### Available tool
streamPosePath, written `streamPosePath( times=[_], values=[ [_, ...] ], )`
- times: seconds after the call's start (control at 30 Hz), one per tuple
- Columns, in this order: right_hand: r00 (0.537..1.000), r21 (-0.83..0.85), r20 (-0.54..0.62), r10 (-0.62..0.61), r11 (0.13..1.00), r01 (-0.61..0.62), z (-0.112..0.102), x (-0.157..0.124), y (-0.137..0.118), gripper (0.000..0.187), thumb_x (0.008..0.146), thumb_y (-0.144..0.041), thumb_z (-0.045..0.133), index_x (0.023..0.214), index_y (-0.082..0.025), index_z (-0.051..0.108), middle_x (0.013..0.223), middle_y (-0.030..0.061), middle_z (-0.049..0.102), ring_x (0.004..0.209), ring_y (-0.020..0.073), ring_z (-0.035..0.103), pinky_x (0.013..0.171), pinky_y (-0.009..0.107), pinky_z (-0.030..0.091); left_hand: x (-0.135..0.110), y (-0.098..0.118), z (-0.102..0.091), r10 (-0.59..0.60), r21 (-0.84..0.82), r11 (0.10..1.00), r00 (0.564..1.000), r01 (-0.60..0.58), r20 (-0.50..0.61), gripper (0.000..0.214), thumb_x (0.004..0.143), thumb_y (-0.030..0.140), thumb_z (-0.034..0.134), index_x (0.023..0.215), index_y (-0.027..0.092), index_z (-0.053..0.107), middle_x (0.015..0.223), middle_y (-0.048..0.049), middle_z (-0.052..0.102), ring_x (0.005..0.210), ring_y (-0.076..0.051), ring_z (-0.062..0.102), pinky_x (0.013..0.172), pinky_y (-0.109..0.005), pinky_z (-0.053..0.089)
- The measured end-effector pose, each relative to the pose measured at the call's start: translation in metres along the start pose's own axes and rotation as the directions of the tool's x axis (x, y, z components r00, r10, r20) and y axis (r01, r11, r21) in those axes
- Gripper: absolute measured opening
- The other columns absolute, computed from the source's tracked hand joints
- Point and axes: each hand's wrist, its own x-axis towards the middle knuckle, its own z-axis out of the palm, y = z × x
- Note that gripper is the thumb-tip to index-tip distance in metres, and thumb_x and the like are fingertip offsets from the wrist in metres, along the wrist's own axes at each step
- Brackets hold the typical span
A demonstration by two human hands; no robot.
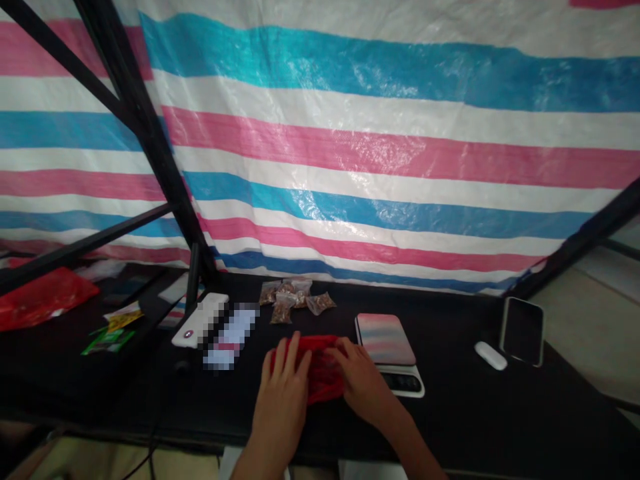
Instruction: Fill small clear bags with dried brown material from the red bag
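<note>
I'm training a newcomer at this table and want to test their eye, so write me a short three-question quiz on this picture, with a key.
1. What are the left hand and the right hand both touching?
2. True or false: the digital scale stands to the right of the small clear bags with brown contents.
3. Fill the blank: the small white oblong item lies beside a dark-screened ____.

Key:
1. A red plastic bag.
2. True.
3. Phone.
</note>
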Motion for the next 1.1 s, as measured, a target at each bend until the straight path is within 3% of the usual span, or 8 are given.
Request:
streamPosePath(
  times=[0.1,0.33,0.47,0.53,0.73,0.87,1.07,1.1],
  values=[
    [0.999,-0.003,0.028,-0.032,0.999,0.032,-0.002,-0.001,0.002,0.054,0.078,0.0,0.051,0.126,-0.021,0.061,0.132,0.0094,0.055,0.123,0.0238,0.051,0.109,0.037,0.036,0.015,-0.001,0.008,0.135,-0.174,0.979,0.982,-0.111,0.132,0.055,0.089,0.017,0.057,0.144,0.024,0.054,0.157,-0.0123,0.044,0.146,-0.031,0.04,0.121,-0.053,0.028],
    [0.998,0.1,0.018,-0.063,0.993,0.06,-0.011,-0.002,0.003,0.051,0.087,-0.001,0.044,0.128,-0.024,0.062,0.13,0.0081,0.061,0.119,0.0227,0.057,0.105,0.037,0.04,0.036,-0.011,0.007,0.11,-0.243,0.97,0.905,-0.007,0.412,0.112,0.062,0.041,0.083,0.157,0.018,0.028,0.166,-0.0194,0.007,0.154,-0.037,0.003,0.124,-0.055,0.013],
    [0.967,0.326,-0.244,0.07,0.945,0.013,-0.009,-0.009,0.015,0.034,0.096,-0.02,0.045,0.126,-0.024,0.06,0.129,0.0093,0.065,0.121,0.0239,0.058,0.107,0.041,0.043,0.038,-0.01,0.003,0.067,-0.182,0.983,0.888,0.02,0.456,0.118,0.06,0.044,0.083,0.157,0.013,0.025,0.166,-0.0216,0.004,0.153,-0.039,-0.002,0.124,-0.055,0.01],
    [0.866,0.419,-0.43,0.255,0.906,-0.059,-0.009,-0.022,0.035,0.033,0.096,-0.031,0.046,0.126,-0.024,0.057,0.13,0.0109,0.064,0.123,0.0252,0.058,0.107,0.044,0.044,0.038,-0.009,0.003,0.053,-0.174,0.984,0.897,0.027,0.438,0.118,0.06,0.045,0.083,0.158,0.012,0.024,0.166,-0.0217,0.005,0.153,-0.039,-0.003,0.124,-0.056,0.008],
    [0.471,0.436,-0.678,0.564,0.825,-0.361,-0.013,-0.081,0.129,0.051,0.085,-0.057,0.05,0.116,-0.018,0.058,0.118,0.019,0.069,0.112,0.0341,0.064,0.101,0.051,0.047,0.026,-0.008,0.01,0.097,-0.182,0.981,0.985,-0.07,0.144,0.077,0.089,0.038,0.062,0.157,0.021,0.031,0.167,-0.0139,0.015,0.155,-0.032,0.012,0.123,-0.057,0.019],
    [0.478,0.298,-0.614,0.628,0.745,-0.597,-0.009,-0.109,0.164,0.052,0.08,-0.059,0.045,0.108,-0.019,0.064,0.111,0.019,0.072,0.106,0.0394,0.066,0.093,0.058,0.049,0.004,-0.006,0.026,0.148,-0.138,0.977,0.984,-0.16,-0.099,0.051,0.094,0.029,0.054,0.145,0.026,0.052,0.161,-0.0117,0.037,0.148,-0.033,0.034,0.116,-0.056,0.036],
    [0.42,0.161,-0.714,0.56,0.715,-0.681,-0.005,-0.101,0.147,0.064,0.081,-0.055,0.045,0.129,-0.015,0.059,0.125,0.0201,0.065,0.117,0.0432,0.059,0.094,0.063,0.045,-0.044,-0.022,0.051,0.122,-0.143,0.963,0.846,-0.226,-0.519,0.038,0.093,0.016,0.054,0.126,0.031,0.066,0.142,-0.0081,0.057,0.126,-0.027,0.055,0.099,-0.041,0.051],
    [0.449,0.138,-0.727,0.519,0.752,-0.645,-0.007,-0.09,0.138,0.061,0.084,-0.053,0.045,0.13,-0.016,0.059,0.125,0.0197,0.065,0.117,0.0425,0.058,0.094,0.063,0.046,-0.052,-0.026,0.055,0.105,-0.149,0.964,0.826,-0.222,-0.555,0.037,0.092,0.013,0.054,0.122,0.031,0.068,0.137,-0.0083,0.059,0.122,-0.026,0.057,0.097,-0.04,0.052]
  ],
)
